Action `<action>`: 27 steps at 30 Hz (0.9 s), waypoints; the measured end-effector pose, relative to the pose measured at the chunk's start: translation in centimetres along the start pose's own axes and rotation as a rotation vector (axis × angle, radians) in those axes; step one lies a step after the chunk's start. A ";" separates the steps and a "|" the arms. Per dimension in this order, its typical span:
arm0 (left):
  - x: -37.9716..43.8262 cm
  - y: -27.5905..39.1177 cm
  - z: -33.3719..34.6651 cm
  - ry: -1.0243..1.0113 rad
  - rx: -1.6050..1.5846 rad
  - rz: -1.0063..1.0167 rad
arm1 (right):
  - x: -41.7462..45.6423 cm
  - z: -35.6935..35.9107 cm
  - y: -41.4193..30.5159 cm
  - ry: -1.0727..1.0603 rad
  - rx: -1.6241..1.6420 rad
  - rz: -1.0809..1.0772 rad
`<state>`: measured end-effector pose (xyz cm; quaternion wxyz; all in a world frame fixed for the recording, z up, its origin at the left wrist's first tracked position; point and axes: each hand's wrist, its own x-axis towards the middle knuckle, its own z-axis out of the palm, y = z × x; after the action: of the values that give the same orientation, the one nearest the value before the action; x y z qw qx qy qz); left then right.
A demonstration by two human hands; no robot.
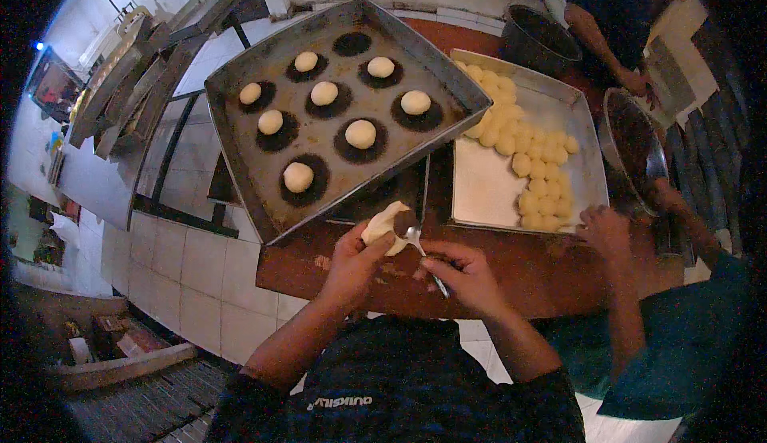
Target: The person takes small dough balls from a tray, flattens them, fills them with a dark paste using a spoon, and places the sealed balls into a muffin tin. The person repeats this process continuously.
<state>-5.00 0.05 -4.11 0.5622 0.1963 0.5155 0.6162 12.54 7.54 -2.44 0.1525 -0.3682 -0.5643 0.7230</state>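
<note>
My left hand (350, 263) holds a flattened piece of pale dough (379, 227), cupped around a dark filling (405, 222). In my right hand (464, 272) is a metal spoon (428, 258), its bowl touching or very close to the filling. Both hands are over the near edge of a reddish-brown table (527, 275). Just beyond them, a large metal baking tray (347, 71) carries several round dough balls (361, 134), each on or beside a dark round patch. One patch at the far side bears no ball.
Right of centre, a second tray (485, 182) holds packed small dough balls (542, 173). A co-worker's hand (605, 227) is at its near corner, beside a metal bowl (635, 143). Another person stands behind, near a dark pot (542, 32). Stacked trays (138, 83) stand left.
</note>
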 end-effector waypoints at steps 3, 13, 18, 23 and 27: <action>-0.1 -1.4 0.4 -0.014 -0.105 -0.005 | -0.1 1.3 2.2 0.279 -0.590 -0.543; 0.4 -2.1 1.6 -0.259 -0.529 -0.017 | -4.8 -4.7 8.9 0.372 -1.092 -0.489; 0.5 -1.7 2.9 -0.358 -0.466 -0.066 | -6.4 -8.3 10.4 0.443 -1.463 -0.438; -1.8 -2.0 6.2 -0.557 -0.097 0.012 | -5.2 -3.2 -0.5 0.501 -0.741 -0.544; -2.5 -0.8 6.4 -0.545 0.574 0.434 | -4.2 -4.1 -1.7 0.455 -0.680 -0.675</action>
<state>1.40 0.32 -1.48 0.4580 0.6028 0.4457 0.4777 17.91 8.31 0.29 0.3673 -0.3423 -0.8067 0.3118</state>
